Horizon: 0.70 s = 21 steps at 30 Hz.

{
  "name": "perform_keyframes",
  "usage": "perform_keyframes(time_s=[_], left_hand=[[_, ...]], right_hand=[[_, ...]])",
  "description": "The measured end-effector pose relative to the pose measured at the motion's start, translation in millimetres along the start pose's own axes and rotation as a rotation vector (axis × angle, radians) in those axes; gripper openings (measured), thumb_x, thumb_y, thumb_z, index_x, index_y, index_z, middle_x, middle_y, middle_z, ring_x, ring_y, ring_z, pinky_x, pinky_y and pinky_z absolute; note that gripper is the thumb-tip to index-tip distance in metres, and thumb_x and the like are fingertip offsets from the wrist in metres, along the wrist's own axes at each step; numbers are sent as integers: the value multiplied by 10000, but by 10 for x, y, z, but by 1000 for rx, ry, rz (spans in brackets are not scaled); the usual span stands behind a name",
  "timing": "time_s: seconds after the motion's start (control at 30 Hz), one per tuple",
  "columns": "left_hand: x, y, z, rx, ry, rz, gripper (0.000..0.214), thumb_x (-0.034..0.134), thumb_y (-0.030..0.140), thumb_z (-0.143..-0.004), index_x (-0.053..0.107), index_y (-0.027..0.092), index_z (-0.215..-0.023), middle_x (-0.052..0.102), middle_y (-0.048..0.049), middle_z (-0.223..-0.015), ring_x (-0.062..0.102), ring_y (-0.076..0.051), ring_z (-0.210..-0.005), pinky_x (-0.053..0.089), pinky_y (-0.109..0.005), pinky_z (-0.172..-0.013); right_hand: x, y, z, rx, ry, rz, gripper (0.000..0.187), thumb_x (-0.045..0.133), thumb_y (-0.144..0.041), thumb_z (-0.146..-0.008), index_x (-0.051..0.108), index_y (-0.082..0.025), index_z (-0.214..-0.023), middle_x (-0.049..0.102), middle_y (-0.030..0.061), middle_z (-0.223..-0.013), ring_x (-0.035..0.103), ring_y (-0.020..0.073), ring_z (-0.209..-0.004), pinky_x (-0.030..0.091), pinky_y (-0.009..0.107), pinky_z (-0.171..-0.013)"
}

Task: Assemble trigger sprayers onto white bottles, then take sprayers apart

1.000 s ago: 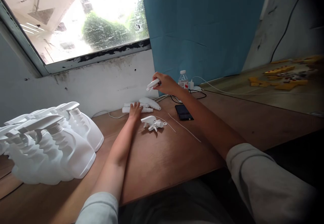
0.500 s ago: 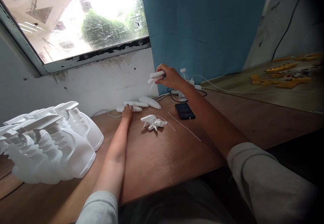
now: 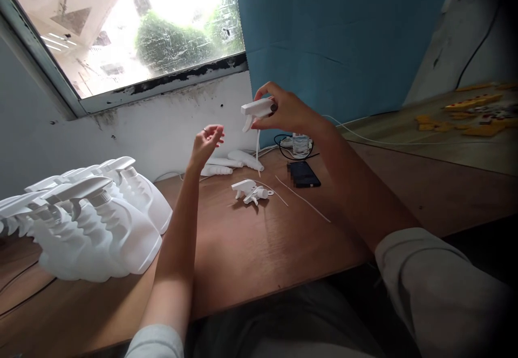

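In our right hand [image 3: 290, 110] we grip a trigger spray head [image 3: 258, 108], raised above and left of the smartphone [image 3: 305, 174], with a thin dip tube [image 3: 258, 150] hanging below. Our left hand [image 3: 205, 143] hovers farther left of the smartphone, fingers curled; we cannot tell whether it pinches anything. If our grip slackened, the head could fall onto the loose trigger sprayers [image 3: 251, 191] left of the smartphone; the dangling tube could bend or snag on them if we lowered it carelessly.
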State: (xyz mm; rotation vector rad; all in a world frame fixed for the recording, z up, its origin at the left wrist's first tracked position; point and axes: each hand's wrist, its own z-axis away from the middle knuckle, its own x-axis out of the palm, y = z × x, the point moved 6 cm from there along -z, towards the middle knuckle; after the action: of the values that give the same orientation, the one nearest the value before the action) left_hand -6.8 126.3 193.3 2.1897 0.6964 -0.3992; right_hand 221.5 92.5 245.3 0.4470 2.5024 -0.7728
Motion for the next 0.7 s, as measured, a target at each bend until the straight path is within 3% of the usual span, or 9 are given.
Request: perform_keyframes(time_s=[0.07, 0.13, 0.23, 0.33, 0.5, 0.6, 0.7], left_hand=[[-117, 544, 122, 183, -29, 191, 435, 469, 556, -927, 653, 221, -1135, 699, -80, -1046, 692, -144, -841, 553, -226, -684], [-184, 968, 296, 278, -73, 183, 381, 572, 511, -889, 678, 220, -1110, 702, -67, -1007, 688, -144, -820, 545, -217, -653], [-190, 1294, 509, 302, -184, 140, 332, 656, 440, -843, 719, 183, -1043, 716, -65, -918, 682, -142, -749, 534, -209, -594], [-240, 1308, 564, 272, -184, 116, 271, 662, 343, -827, 744, 156, -1005, 723, -63, -830, 659, -123, -630, 554, -235, -582], [-446, 1089, 430, 253, -33, 155, 246, 605, 215, -801, 731, 153, -1003, 724, -46, -804, 655, -117, -611, 593, -265, -646], [-588, 957, 345, 245, 89, 232, 255, 573, 193, -798, 697, 161, -1018, 720, -41, -820, 657, -118, -627, 591, -255, -635], [-635, 889, 313, 230, 115, 247, 263, 559, 174, -782, 667, 179, -1021, 714, -44, -876, 669, -125, -666, 585, -240, -629]], right_hand=[[30, -167, 76, -2, -83, 26, 529, 797, -239, -650, 483, -215, -1076, 587, -10, -749, 493, 127, -610, 333, 254, -529], [90, -327, 145, -39, -166, 48, 549, 799, -228, -648, 463, -223, -1082, 581, -30, -705, 482, 123, -586, 325, 252, -521], [176, -466, 204, -67, -224, 60, 588, 841, -251, -609, 467, -228, -1062, 549, -52, -645, 466, 120, -566, 308, 249, -518], [230, -479, 201, -45, -229, 41, 625, 870, -292, -586, 469, -227, -1060, 541, -55, -637, 476, 123, -573, 314, 253, -521], [255, -405, 116, 21, -153, -221, 688, 889, -339, -573, 478, -219, -1111, 569, -43, -702, 493, 112, -611, 373, 253, -557], [302, -384, 81, 49, -126, -335, 445, 819, -379, -686, 577, -179, -1002, 605, -6, -715, 526, 119, -656, 383, 257, -583], [383, -417, 77, 15, -117, -300, 235, 708, -373, -807, 639, -151, -774, 605, 18, -666, 529, 120, -646, 371, 267, -591]])
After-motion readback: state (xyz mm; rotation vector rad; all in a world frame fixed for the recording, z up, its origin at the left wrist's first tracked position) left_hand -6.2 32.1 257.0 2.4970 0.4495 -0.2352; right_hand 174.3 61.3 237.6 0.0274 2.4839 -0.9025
